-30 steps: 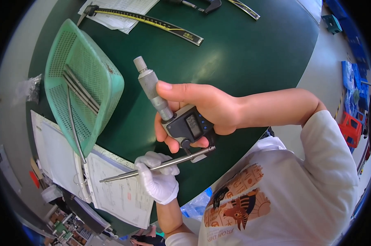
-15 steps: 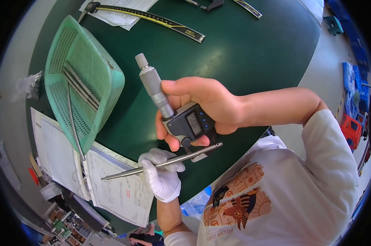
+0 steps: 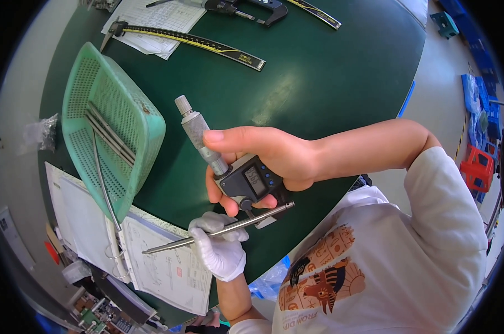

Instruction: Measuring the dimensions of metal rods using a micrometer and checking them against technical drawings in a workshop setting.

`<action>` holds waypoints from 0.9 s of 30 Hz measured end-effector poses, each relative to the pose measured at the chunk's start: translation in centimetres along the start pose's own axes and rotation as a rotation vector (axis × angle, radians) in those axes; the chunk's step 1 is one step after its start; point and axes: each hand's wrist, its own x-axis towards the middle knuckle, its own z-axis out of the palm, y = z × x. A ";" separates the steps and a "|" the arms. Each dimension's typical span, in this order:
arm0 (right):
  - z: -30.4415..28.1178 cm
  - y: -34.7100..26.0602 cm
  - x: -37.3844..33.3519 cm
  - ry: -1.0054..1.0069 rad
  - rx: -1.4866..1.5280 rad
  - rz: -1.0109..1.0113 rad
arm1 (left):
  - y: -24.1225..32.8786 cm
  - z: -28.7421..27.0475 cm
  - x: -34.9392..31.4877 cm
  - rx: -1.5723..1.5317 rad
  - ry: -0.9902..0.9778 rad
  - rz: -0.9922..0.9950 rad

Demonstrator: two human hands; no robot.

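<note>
My bare right hand [image 3: 280,153] is closed around a digital micrometer [image 3: 247,182], thumb on its knurled thimble and fingers behind the display body. Beneath, my left hand [image 3: 223,257], in a white glove, pinches a slim metal rod [image 3: 171,245]. The rod slants up to the right, its thinner, stepped end over the papers. Near its other end, which has a small hole, it crosses the micrometer's frame at the measuring faces. My right hand and the display body partly hide the frame, so contact with the faces cannot be made out.
A green perforated basket [image 3: 153,119] with several metal rods [image 3: 108,133] stands at the left. Below it lies an open ring binder [image 3: 168,273] with drawings. Farther back are a caliper [image 3: 191,40], papers [image 3: 146,16], another micrometer [image 3: 274,12] and a second ruled bar [image 3: 316,12].
The whole view has shifted, bringing more of the far micrometer into sight. Both hands keep their grips, and the rod stays across the held micrometer; the micrometer sits slightly lower in the picture.
</note>
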 end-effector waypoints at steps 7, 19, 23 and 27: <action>0.2 -0.1 -0.1 0.042 -0.119 -0.025 | 0.0 0.0 0.0 0.014 -0.015 0.011; -0.2 0.1 0.2 -0.019 0.045 0.017 | -0.2 0.1 -0.4 0.065 0.003 -0.052; -0.3 0.1 0.2 -0.019 0.054 0.012 | -0.5 0.0 -0.3 0.081 -0.013 -0.057; -0.1 0.1 0.2 -0.013 0.023 0.019 | -0.4 0.1 -0.4 0.077 -0.009 -0.057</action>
